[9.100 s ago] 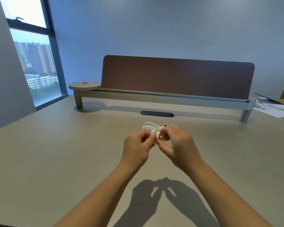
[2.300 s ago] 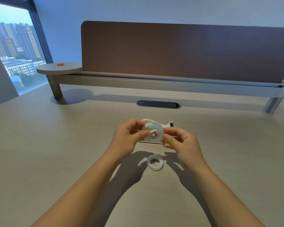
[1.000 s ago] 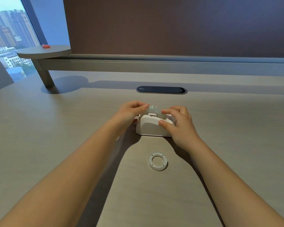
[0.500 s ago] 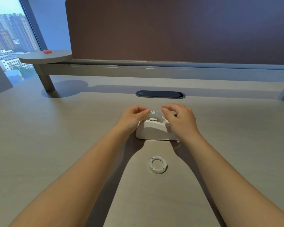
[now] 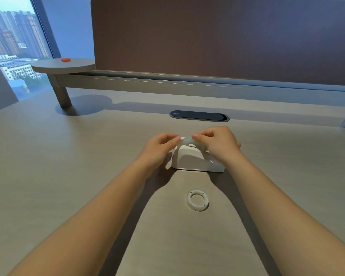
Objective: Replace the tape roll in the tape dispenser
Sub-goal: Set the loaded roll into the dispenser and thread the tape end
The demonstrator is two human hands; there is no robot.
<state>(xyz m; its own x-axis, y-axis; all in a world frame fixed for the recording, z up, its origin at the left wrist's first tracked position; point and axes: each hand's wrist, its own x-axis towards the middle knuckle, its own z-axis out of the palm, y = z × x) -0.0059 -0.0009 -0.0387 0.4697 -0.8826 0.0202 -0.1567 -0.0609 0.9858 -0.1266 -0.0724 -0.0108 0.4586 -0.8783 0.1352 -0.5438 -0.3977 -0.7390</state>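
Tape roll (image 5: 186, 140) sits half-seated in the dispenser (image 5: 195, 161) mid-desk — left hand (image 5: 159, 145) and right hand (image 5: 217, 143) pinch its sides; next, press it down level.

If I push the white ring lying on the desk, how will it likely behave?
The white ring lies flat on the desk, so it would probably slide, not roll. It looks like thin, hollow plastic, likely light and stiff. Stood on edge, it could roll away.

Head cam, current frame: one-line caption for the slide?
Both hands, left and right, pinch a tape roll atop a white dispenser; empty ring lies nearer on the desk.
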